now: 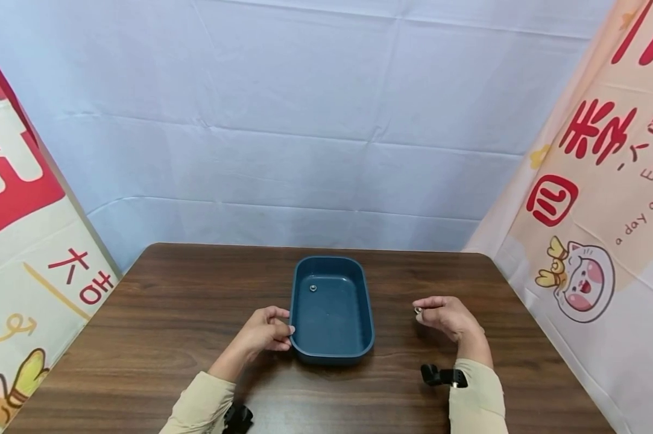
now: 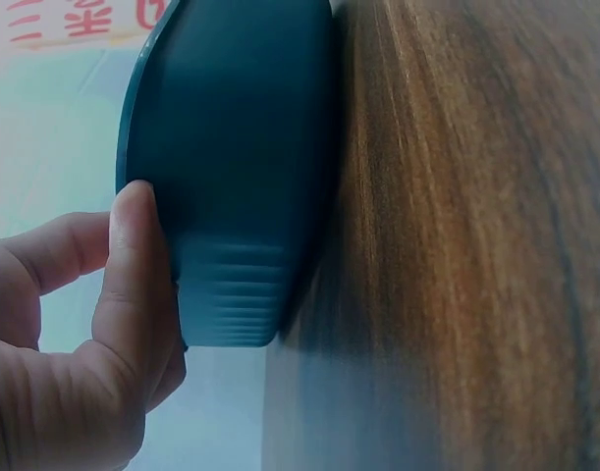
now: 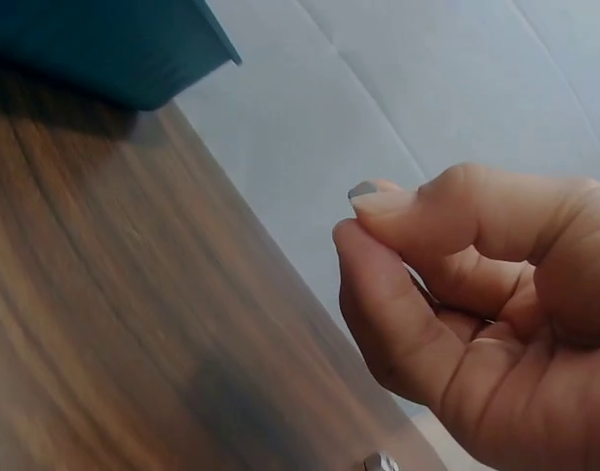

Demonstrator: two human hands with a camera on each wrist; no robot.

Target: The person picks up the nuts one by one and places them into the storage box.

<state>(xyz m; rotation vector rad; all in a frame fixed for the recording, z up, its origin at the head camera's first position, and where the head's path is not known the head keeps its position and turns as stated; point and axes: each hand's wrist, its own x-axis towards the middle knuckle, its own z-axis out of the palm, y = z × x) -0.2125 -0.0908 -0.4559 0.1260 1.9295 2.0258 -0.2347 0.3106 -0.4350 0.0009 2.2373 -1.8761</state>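
A deep blue rectangular plastic bin (image 1: 333,346) stands on the brown wooden table. My left hand (image 1: 266,330) holds the bin's left side near the front, with the thumb (image 2: 136,231) at the rim. Inside the bin, toward its back left, lies a small shiny metal nut (image 1: 313,288). Over to the right of the bin, my right hand (image 1: 450,316) pinches a small metal nut (image 1: 418,310) between thumb and fingertips. In the right wrist view, only a grey edge of this nut (image 3: 362,189) shows past the fingertips.
Another small metal piece (image 3: 381,462) appears at the lower edge of the right wrist view, below the hand. The wooden table (image 1: 196,289) reaches back to a pale cloth backdrop (image 1: 283,120). Printed cloths (image 1: 554,241) hang at both sides.
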